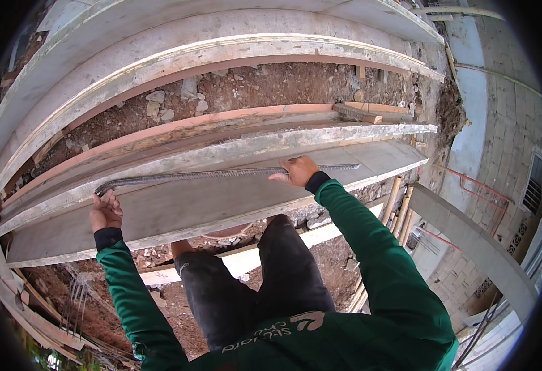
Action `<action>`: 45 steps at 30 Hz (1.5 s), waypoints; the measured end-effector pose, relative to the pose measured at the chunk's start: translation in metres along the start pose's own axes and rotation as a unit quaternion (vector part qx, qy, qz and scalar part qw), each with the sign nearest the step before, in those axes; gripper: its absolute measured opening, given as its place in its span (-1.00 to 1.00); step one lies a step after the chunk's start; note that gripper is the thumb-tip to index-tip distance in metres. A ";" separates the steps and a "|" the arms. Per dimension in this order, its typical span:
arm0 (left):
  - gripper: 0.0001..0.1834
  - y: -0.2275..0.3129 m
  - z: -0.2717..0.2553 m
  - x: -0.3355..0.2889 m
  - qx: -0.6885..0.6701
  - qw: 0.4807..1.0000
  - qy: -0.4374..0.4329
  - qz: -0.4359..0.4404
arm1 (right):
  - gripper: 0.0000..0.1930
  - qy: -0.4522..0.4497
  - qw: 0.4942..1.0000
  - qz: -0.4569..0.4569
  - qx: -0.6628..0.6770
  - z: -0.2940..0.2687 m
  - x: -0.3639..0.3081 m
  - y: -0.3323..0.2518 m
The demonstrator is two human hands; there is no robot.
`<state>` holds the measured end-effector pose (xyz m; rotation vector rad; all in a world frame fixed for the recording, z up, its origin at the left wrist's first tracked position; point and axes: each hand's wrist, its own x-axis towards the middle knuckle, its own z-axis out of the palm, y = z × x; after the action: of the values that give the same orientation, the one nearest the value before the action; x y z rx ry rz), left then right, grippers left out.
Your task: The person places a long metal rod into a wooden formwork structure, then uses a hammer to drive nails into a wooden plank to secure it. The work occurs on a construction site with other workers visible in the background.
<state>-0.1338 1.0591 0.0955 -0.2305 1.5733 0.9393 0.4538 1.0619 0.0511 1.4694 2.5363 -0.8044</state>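
Observation:
A length of ribbed steel rebar [209,175] lies crosswise in front of me, held above a long grey board trough [196,207]. Its left end is bent into a short hook, while the right end tapers off straight. My left hand [106,212] pinches the hooked end with its fingertips, near the trough's far rim. Toward the other end, my right hand [299,171] is closed around the bar, and a short piece sticks out past it to the right. Both forearms wear green sleeves with dark cuffs.
Another long grey form [221,46] runs across the far side. Between the forms lies reddish rubble soil [246,83] with stones. Wood blocks [370,114] sit at the far right. Bamboo poles [401,204] and a concrete block wall [506,111] stand right; thin rods [76,303] rise lower left.

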 end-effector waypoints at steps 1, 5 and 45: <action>-0.38 0.004 -0.006 0.003 0.007 1.000 -0.025 0.008 | -0.39 -0.010 1.000 0.006 -0.002 0.004 0.005 0.005; -0.45 0.006 0.001 -0.004 -0.038 0.998 -0.053 -0.021 | -0.48 -0.026 0.999 0.031 0.009 0.028 0.011 0.017; -0.83 -0.082 0.020 -0.059 -0.261 0.956 -0.090 0.103 | -0.68 -0.166 0.973 0.161 0.011 -0.165 -0.056 -0.191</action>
<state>-0.0531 0.9984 0.1140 -0.3437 1.1727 1.4943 0.3521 1.0237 0.2856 1.5469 1.9908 -0.9324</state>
